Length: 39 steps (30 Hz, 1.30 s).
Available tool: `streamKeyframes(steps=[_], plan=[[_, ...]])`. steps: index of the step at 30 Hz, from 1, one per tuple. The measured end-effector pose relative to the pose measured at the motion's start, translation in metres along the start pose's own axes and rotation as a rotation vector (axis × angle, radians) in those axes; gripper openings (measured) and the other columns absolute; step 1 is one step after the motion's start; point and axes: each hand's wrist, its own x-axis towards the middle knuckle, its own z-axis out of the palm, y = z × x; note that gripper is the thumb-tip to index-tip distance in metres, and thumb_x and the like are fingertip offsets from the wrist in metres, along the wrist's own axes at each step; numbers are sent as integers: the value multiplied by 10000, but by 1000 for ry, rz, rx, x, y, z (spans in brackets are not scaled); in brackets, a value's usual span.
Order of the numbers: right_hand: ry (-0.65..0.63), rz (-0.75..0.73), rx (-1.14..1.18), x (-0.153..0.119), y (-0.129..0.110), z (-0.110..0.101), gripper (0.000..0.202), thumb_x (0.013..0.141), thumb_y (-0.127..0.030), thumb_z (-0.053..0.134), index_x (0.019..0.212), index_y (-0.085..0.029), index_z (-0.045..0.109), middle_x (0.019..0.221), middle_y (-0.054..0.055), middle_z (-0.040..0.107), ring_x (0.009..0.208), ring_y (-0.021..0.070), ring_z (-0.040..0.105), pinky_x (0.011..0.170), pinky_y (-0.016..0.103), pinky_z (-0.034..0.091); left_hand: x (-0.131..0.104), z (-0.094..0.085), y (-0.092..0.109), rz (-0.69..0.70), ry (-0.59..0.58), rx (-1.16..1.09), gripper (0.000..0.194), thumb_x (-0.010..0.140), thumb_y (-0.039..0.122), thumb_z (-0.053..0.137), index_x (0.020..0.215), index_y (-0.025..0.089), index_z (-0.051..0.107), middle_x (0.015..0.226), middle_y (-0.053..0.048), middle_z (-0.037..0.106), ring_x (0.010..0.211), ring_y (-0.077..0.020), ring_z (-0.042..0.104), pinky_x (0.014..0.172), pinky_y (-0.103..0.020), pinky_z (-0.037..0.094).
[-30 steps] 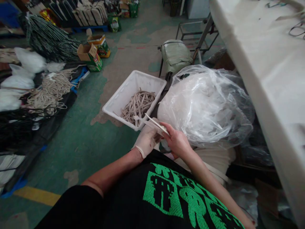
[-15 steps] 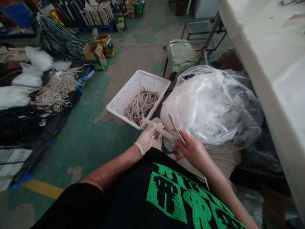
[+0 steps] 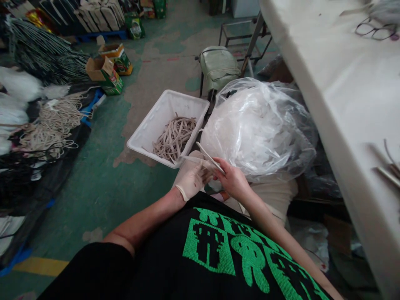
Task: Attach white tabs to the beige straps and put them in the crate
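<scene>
My left hand, in a pale glove, is closed around a flat whitish strap whose end points toward the white bin. Bare, my right hand pinches the folded part of what looks like the same strap, with a stiff end sticking up to the left. Both hands nearly meet in front of my shirt; the left fingertips are partly hidden by the strap. Just beyond them stands the white plastic bin, with a tangle of beige straps inside. A clear plastic bag full of white pieces bulges beside my right hand.
A white-covered table runs along the right, with glasses on it. Behind the bag is a stool with a green cushion. Cardboard boxes, bundled cords and a dark pile lie left across the green floor.
My right hand has moved left, closer to the left hand, and the strap stretch between them has shortened. The view has turned right, showing more of the table.
</scene>
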Motion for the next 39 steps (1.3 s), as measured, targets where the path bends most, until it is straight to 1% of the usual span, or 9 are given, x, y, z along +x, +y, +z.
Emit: streamKeyframes(steps=[4, 7, 14, 18, 22, 25, 28, 33, 39], plan=[[-59, 57, 190, -6, 2, -7, 419, 922, -277, 493, 1320, -201, 600, 646, -26, 675, 403, 119, 530, 450, 236, 420, -3, 6, 4, 29, 25, 18, 181, 956, 242, 600, 1028, 162, 746, 1064, -81, 765, 881, -147, 710, 797, -238, 527], [-29, 32, 97, -21, 4, -20, 420, 897, -264, 530, 1303, -212, 624, 596, -40, 646, 437, 124, 549, 481, 237, 413, -6, 4, 1, -37, 42, 37, 188, 947, 246, 614, 1044, 153, 746, 1026, -91, 766, 845, -146, 709, 788, -244, 532], [-28, 18, -40, -11, 6, -3, 427, 862, -194, 559, 1280, -227, 636, 662, -13, 695, 619, 177, 652, 589, 267, 454, -8, 2, -40, -186, -86, 50, 94, 874, 234, 709, 867, 143, 735, 801, -73, 725, 735, -169, 676, 848, -329, 539], [-152, 78, 333, -22, 15, 1, 415, 964, -362, 492, 1346, -224, 577, 728, -2, 684, 528, 142, 594, 509, 256, 474, -6, -4, -24, -121, -8, 29, 152, 933, 229, 626, 974, 150, 749, 883, -70, 757, 764, -149, 695, 792, -270, 545], [-286, 105, 582, -58, 17, -24, 343, 952, -480, 543, 1054, -196, 705, 725, 14, 666, 459, 91, 499, 408, 208, 398, -5, -12, -1, -65, 15, 7, 264, 988, 248, 525, 1117, 149, 733, 1126, -105, 754, 955, -156, 717, 818, -240, 547], [-229, 78, 646, -79, 16, -38, 333, 922, -479, 570, 1077, -226, 722, 841, 42, 731, 430, 78, 471, 382, 217, 378, -5, -14, 2, -113, -3, 4, 289, 980, 246, 534, 1187, 155, 715, 1141, -114, 752, 950, -166, 723, 818, -256, 552], [-48, 10, 574, -85, 16, -36, 355, 886, -424, 623, 1196, -269, 703, 916, 47, 758, 517, 125, 585, 460, 261, 487, -6, -13, -1, -145, -14, -17, 290, 985, 246, 529, 1190, 156, 713, 1072, -103, 768, 903, -163, 730, 816, -265, 554], [318, -251, 207, -72, 17, -19, 141, 891, -247, 660, 964, -261, 779, 842, 39, 743, 747, 181, 701, 686, 309, 584, -12, -10, 0, -166, -21, -12, 287, 1008, 263, 494, 1152, 140, 710, 960, -73, 773, 842, -148, 729, 799, -263, 556], [229, -506, 73, -42, 22, -4, 231, 929, -179, 578, 1072, -244, 747, 1237, 80, 697, 1019, 184, 707, 816, 294, 580, -20, 0, -14, -199, -151, 112, 216, 962, 230, 569, 1072, 103, 705, 963, -93, 759, 876, -168, 717, 911, -292, 527]])
